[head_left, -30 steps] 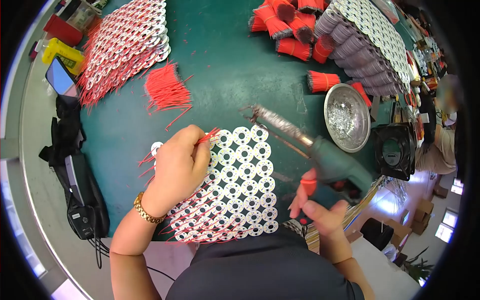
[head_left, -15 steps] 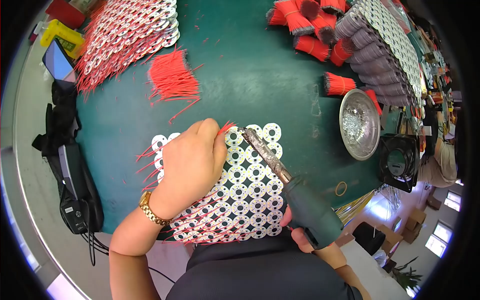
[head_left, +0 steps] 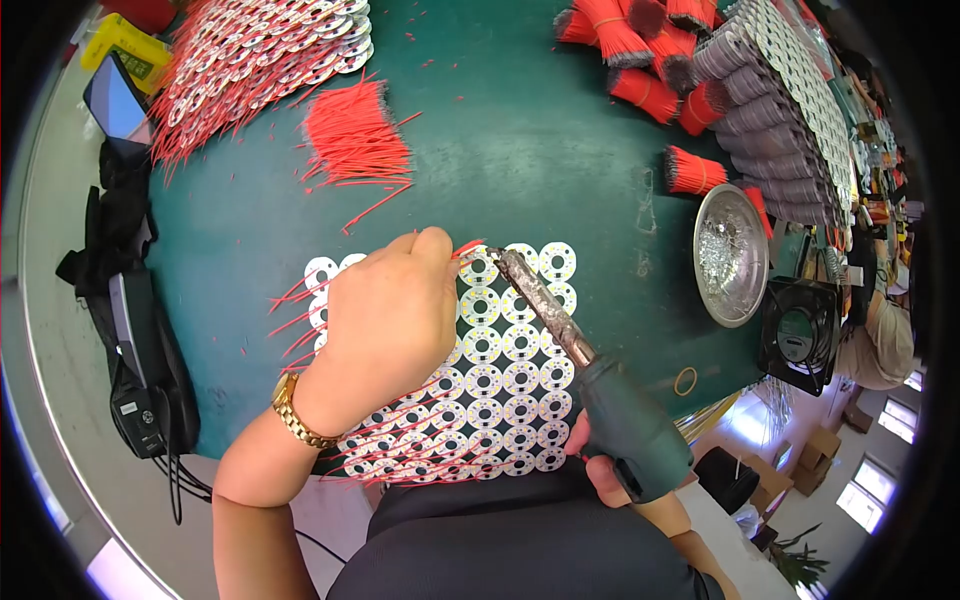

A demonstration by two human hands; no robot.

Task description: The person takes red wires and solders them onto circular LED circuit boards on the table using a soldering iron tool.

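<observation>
My left hand (head_left: pixel 390 310), with a gold watch at the wrist, is closed on several short red wires (head_left: pixel 468 249) whose ends poke out at its right. Those ends lie over a round white LED board (head_left: pixel 481 307) panel's top row. My right hand (head_left: pixel 598 465) grips the dark handle of a soldering iron (head_left: pixel 625 430). Its scorched metal barrel points up and left, the tip touching or just above the board beside the wire ends. Red wires lie across the lower and left boards. My left hand hides part of the panel.
A pile of loose red wires (head_left: pixel 358 135) lies beyond the panel. Stacked wired boards (head_left: pixel 270 50) stand back left, bundled wires (head_left: pixel 640 95) back right. At the right are a metal bowl (head_left: pixel 712 255), a fan (head_left: pixel 800 333) and a rubber band (head_left: pixel 685 381).
The view has shifted slightly. Both hands stay at the panel's top row, the wires still in my left fingers and the iron's tip still close to their ends.
</observation>
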